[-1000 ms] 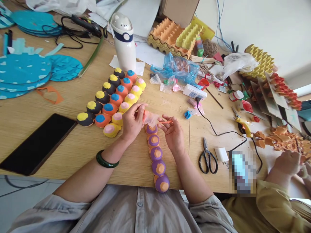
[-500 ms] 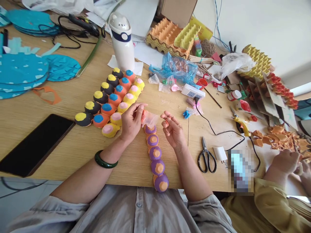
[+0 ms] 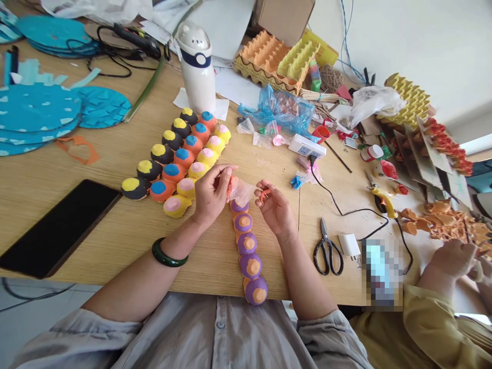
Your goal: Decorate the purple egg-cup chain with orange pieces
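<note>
My left hand (image 3: 209, 200) is closed on a small clear plastic bag (image 3: 242, 192) with soft orange clay at its gathered end. Between the fingertips of my right hand (image 3: 277, 211) is a small bit of orange clay (image 3: 264, 195), just right of the bag. Below both hands lies a strip of purple egg-carton cups (image 3: 247, 243), each bearing an orange patch. Left of my left hand are three more painted rows: yellow cups with pink tops (image 3: 198, 170), orange cups with blue tops (image 3: 172, 171), and black cups with yellow tops (image 3: 149, 168).
A tablet (image 3: 61, 225) lies at the left and a white bottle (image 3: 198, 77) stands behind the rows. Scissors (image 3: 326, 248), a charger (image 3: 349, 245) and a power strip (image 3: 306, 147) with its cord are on the right. A co-worker's hand (image 3: 453, 261) is at far right.
My right hand's fingers have shifted slightly, and more of the orange bit shows between them. My left hand keeps its grip on the bag. The whole view has moved a little.
</note>
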### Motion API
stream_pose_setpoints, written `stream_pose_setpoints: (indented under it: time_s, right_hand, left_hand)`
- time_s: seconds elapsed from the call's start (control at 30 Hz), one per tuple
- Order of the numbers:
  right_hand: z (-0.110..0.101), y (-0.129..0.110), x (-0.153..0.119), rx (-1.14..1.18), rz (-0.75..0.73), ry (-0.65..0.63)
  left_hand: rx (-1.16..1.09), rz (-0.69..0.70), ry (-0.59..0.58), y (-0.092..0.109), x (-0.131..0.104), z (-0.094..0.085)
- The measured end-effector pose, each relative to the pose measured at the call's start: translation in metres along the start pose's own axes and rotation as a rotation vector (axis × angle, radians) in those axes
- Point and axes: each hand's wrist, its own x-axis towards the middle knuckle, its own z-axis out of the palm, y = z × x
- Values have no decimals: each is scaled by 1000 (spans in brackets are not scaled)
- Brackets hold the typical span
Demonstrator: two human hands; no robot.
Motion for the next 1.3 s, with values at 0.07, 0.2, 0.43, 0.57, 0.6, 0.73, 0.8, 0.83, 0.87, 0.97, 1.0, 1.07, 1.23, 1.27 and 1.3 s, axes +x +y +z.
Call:
stream_pose_setpoints:
  time_s: [0.07, 0.2, 0.43, 0.57, 0.6, 0.73, 0.8, 0.83, 0.87, 0.97, 1.0, 1.07, 1.23, 1.27, 1.3]
  right_hand:
    - [1, -2, -1, 6, -12, 1]
    - [2, -3, -3, -13, 38, 7]
    - [-1, -3, 1, 78, 144, 21]
    - [-3, -4, 3, 117, 158, 2]
    - [-3, -4, 3, 123, 162, 1]
    - [-3, -3, 3, 122, 158, 42]
    - [-4, -3, 3, 104, 136, 55]
    - [-4, -3, 3, 93, 121, 54]
    - [-4, -3, 3, 81, 105, 48]
    - [-5, -3, 2, 47, 52, 33]
    - [-5, -3, 2, 39, 39, 29]
    - [-5, -3, 2, 32, 21, 23]
    - [-5, -4, 2, -15, 0, 22]
    - [-5, -4, 2, -28, -6, 24]
    - [-5, -5, 2, -38, -10, 24]
  left_hand:
    - [-25, -17, -11, 0, 0, 0]
    - [-15, 1, -8, -1, 0, 0]
    - [-7, -6, -6, -2, 1, 0]
    - [-38, -27, -23, -2, 0, 0]
    - [-42, -26, -26, -3, 0, 0]
    - [-29, -13, -26, -3, -1, 1]
    - [-21, -13, -27, -4, -1, 0]
    - [-18, -10, -28, -4, -1, 0]
    - [-12, -2, -25, -4, -1, 0]
    - [23, 37, 0, -2, 0, 0]
    - [36, 42, 9, -2, 0, 0]
    - [47, 37, 12, -1, 0, 1]
    - [37, 19, 8, 0, -1, 1]
    - [35, 18, 10, 0, -1, 1]
    - [32, 17, 9, 0, -1, 1]
